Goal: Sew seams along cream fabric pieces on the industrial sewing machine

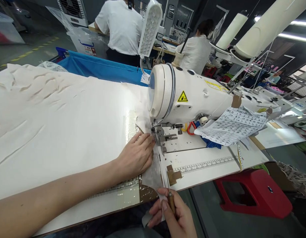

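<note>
My left hand (136, 155) lies flat with fingers together on the white fabric (58, 119), its fingertips just left of the presser foot (159, 134) of the white sewing machine (187, 94). At the table's near edge my right hand (174, 216) is closed round a thin wooden-handled tool (170, 200) and pinches the fabric's near end. The tool's metal tip points up along the strip of fabric that runs toward the needle.
Printed paper sheets (233, 124) lie on the machine bed at right, over blue cloth. A ruler strip (204, 164) is taped to the table. A red stool (254, 193) stands at lower right. Two people in white work behind a blue bin (100, 67).
</note>
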Demonstrator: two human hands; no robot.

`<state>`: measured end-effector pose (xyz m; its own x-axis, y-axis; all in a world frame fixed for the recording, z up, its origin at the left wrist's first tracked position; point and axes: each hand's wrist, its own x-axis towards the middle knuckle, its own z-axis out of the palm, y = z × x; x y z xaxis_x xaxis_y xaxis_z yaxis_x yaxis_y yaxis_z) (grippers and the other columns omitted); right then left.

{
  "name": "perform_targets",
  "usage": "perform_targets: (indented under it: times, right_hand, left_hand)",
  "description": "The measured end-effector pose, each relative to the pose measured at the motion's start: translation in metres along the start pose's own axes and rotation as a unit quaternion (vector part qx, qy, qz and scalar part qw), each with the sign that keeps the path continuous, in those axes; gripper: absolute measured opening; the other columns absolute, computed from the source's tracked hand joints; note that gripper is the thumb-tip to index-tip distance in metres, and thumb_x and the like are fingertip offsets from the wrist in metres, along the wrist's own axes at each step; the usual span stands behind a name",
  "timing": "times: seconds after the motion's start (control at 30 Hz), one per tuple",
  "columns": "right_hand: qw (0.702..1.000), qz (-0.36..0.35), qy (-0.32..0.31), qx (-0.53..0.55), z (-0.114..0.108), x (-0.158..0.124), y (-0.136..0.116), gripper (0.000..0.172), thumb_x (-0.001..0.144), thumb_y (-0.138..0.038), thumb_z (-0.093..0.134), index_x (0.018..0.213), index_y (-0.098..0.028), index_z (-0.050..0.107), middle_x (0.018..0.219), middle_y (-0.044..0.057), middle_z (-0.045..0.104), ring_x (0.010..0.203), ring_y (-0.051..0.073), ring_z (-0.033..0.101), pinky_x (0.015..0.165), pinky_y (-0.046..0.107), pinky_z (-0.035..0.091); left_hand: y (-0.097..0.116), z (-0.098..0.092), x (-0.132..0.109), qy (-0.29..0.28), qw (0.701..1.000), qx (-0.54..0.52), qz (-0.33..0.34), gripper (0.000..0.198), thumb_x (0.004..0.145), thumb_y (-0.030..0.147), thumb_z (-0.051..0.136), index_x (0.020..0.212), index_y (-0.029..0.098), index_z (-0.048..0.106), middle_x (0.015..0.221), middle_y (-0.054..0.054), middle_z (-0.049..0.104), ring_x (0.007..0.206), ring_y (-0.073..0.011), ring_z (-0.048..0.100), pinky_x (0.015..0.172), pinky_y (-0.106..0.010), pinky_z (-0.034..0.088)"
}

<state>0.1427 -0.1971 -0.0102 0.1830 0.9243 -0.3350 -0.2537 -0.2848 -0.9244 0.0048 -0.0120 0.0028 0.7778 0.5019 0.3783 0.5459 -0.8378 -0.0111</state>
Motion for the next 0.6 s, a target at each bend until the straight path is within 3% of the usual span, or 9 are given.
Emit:
perform_targets:
  times: [0.6]
  right_hand:
    - [0.999, -0.011, 0.010, -0.048, -0.004, 0.002, -0.012, 0.049, 0.093, -0.062, 0.064, 0.118, -0.020, 0.066, 0.079, 0.004, 0.071, 0.066, 0.022, 0.071, 0.066, 0.030, 0.055]
  left_hand:
    - [-0.003, -0.002, 0.002, -0.026, 1.000, -0.011, -0.007, 0.046, 0.095, 0.024, 0.041, 0.129, 0.000, 0.059, 0.134, -0.019, 0.058, 0.128, -0.0330, 0.046, 0.110, -0.046, 0.038]
